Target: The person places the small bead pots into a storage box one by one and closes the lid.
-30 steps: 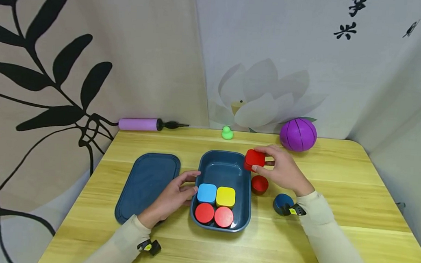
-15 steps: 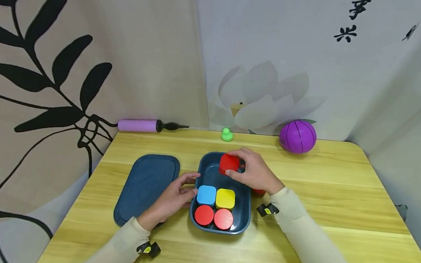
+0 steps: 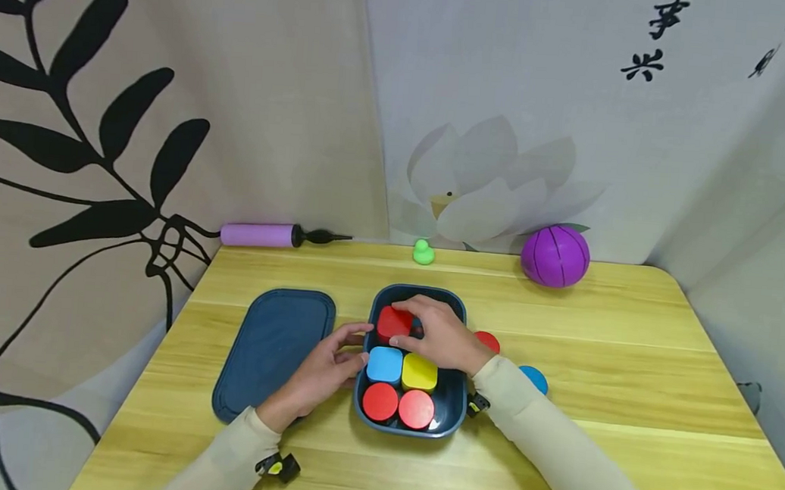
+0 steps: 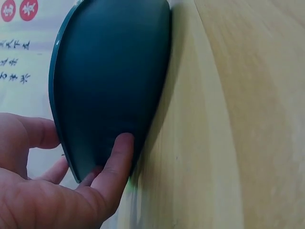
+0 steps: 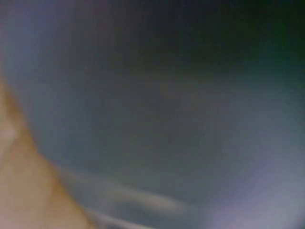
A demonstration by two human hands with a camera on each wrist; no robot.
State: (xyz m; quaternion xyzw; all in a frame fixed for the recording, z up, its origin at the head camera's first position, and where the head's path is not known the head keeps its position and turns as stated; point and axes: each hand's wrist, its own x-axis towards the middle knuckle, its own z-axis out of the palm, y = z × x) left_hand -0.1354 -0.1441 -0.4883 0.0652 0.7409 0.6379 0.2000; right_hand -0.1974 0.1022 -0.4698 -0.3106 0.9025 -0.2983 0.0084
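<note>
The right hand [image 3: 437, 338] grips a red square block [image 3: 393, 323] inside the blue box [image 3: 447, 416], just behind the light blue block [image 3: 384, 364]. The left hand [image 3: 326, 366], fingers relaxed, touches the box's left wall, probably to steady it.
</note>
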